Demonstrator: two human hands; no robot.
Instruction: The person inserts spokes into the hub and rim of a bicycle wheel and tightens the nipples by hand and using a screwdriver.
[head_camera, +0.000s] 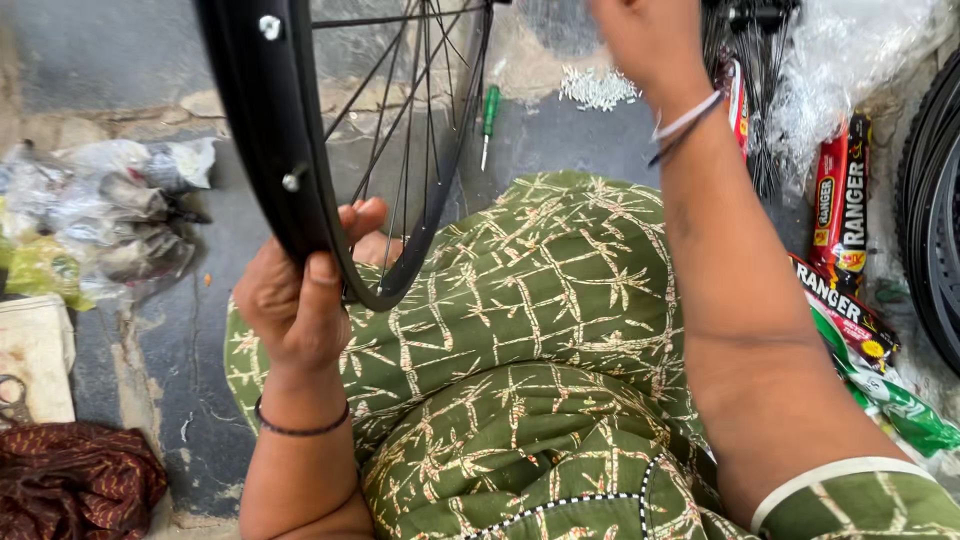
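Note:
A black bicycle wheel rim (262, 130) with thin metal spokes (405, 150) stands upright over my lap, its lower edge resting on my green patterned clothing (540, 330). My left hand (300, 295) grips the rim near its bottom, thumb on the outer face and fingers curled behind. My right hand (640, 35) is raised at the top of the view, cut off by the frame edge, so what it holds is hidden. Bangles circle both wrists.
A green-handled screwdriver (488, 120) and a heap of small silver spoke nipples (598, 88) lie on the grey floor ahead. Crumpled plastic bags (110, 215) sit left, a maroon cloth (75, 480) lower left. Red and green packets (845, 250) and black tyres (930, 200) are right.

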